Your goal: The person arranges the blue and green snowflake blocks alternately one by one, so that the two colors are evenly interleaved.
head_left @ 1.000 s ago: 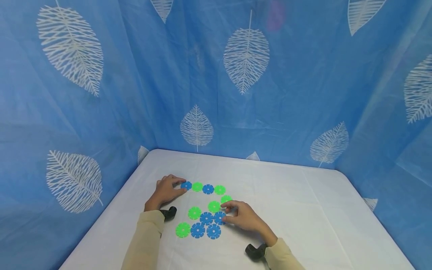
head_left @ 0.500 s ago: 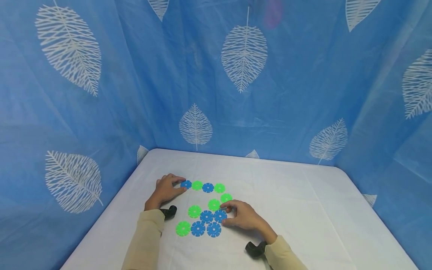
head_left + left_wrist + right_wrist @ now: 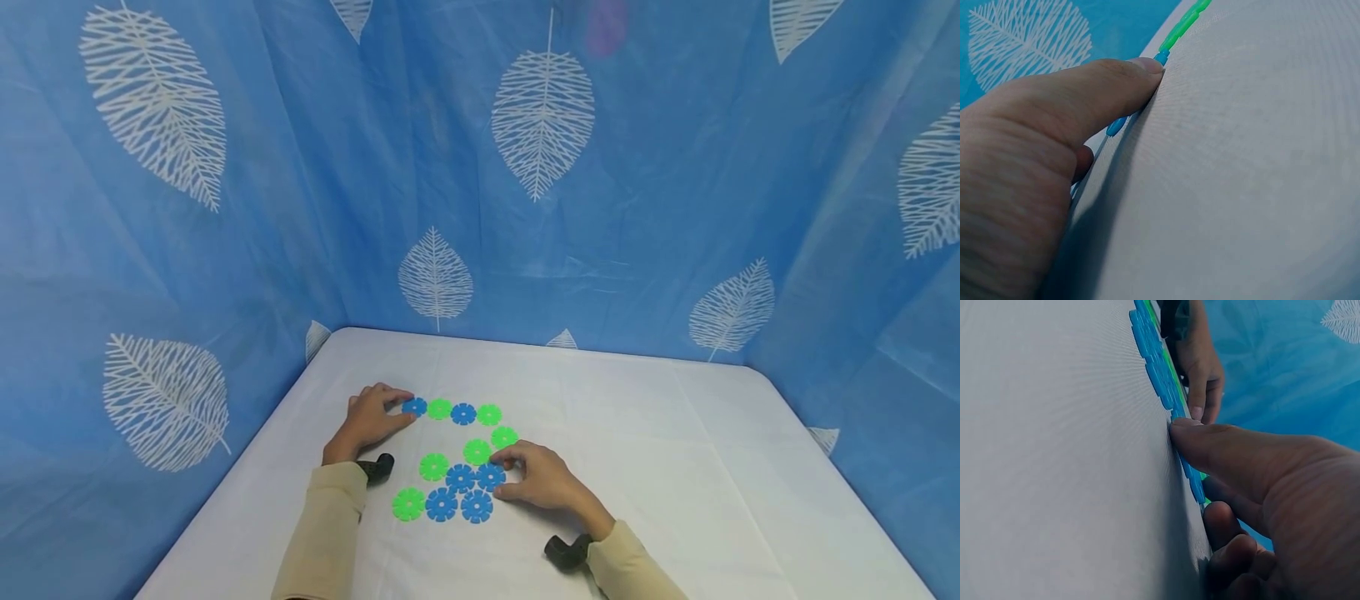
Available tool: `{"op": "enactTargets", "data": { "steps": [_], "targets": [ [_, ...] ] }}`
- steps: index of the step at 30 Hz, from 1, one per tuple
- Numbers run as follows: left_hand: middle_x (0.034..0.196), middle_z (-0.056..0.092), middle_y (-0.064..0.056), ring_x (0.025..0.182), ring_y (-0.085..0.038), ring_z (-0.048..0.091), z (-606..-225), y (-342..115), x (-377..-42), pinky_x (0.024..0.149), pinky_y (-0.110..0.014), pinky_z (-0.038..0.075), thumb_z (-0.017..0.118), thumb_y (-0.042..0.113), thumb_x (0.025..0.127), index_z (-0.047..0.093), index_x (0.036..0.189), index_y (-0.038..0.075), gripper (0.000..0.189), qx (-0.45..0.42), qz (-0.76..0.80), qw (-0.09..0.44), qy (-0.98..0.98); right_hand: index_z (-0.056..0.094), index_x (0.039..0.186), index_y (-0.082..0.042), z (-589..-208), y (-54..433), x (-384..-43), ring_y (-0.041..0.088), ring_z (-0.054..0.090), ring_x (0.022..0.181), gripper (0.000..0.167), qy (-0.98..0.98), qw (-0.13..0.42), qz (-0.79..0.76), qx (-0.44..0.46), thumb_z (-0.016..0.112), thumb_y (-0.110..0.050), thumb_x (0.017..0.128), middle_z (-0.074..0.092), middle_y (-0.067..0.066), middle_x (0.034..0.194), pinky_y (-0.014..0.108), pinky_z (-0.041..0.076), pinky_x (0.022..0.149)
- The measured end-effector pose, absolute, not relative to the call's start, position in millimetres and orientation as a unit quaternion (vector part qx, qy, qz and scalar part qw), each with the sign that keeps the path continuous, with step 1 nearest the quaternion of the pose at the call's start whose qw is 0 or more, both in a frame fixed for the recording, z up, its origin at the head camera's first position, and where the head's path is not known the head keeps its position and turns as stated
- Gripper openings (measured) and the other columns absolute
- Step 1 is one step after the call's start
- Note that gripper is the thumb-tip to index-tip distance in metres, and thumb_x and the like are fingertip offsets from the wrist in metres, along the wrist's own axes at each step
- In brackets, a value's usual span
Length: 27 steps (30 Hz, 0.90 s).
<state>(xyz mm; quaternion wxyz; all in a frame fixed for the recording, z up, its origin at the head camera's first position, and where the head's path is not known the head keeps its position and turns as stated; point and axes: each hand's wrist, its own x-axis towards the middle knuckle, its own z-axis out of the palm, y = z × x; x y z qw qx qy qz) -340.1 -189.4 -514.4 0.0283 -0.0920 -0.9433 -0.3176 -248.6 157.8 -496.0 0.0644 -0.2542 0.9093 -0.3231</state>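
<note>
Several flat, notched plastic interlocking discs lie on the white-covered table. My left hand [image 3: 372,417] pinches the blue interlocking disc [image 3: 415,407] at the left end of the back row, thumb on its near edge and a finger at its far edge. In the left wrist view, the thumb hides most of this blue disc [image 3: 1116,127]. Further right, my right hand [image 3: 545,477] pinches another blue interlocking disc [image 3: 490,477] from its right side. The right wrist view has the thumb lying over part of that blue disc [image 3: 1195,487], while the other fingers bend beside it.
Rightward from the left hand's disc run a green disc [image 3: 439,409], a blue disc [image 3: 463,414] and another green disc [image 3: 490,414]. More green and blue discs cluster nearer. A blue curtain [image 3: 637,208] with white leaves surrounds the white table [image 3: 637,417].
</note>
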Motion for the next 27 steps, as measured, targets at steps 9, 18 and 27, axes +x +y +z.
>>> {"op": "enactTargets", "data": {
  "steps": [9,18,27],
  "targets": [
    [0.116,0.064,-0.003,0.114,-0.026,0.053,-514.1,-188.7,-339.4,0.098,-0.05,0.028,0.079,0.042,0.083,0.072,0.124,0.025,0.044,-0.088,-0.321,0.024,-0.943,0.071,0.12,-0.024,-499.9,161.1,-252.3,0.003,0.052,0.084,0.049,0.908,0.068,-0.326,-0.254,0.083,-0.044,0.078,0.061,-0.016,0.097,0.026,0.042,0.077],
    [0.117,0.064,-0.004,0.115,-0.027,0.052,-515.7,-188.0,-339.4,0.098,-0.05,0.028,0.078,0.043,0.084,0.071,0.125,0.025,0.045,-0.086,-0.311,0.021,-0.946,0.072,0.118,-0.023,-501.6,160.0,-251.6,0.004,0.053,0.084,0.045,0.908,0.061,-0.33,-0.251,0.082,-0.043,0.079,0.061,-0.016,0.094,0.029,0.044,0.081],
    [0.119,0.063,-0.003,0.118,-0.026,0.051,-516.1,-186.7,-339.4,0.099,-0.049,0.027,0.077,0.042,0.084,0.071,0.126,0.026,0.045,-0.076,-0.313,0.016,-0.946,0.073,0.115,-0.023,-499.0,158.7,-252.8,0.004,0.054,0.086,0.044,0.908,0.067,-0.335,-0.241,0.084,-0.042,0.076,0.061,-0.016,0.093,0.032,0.044,0.082]
  ]
}}
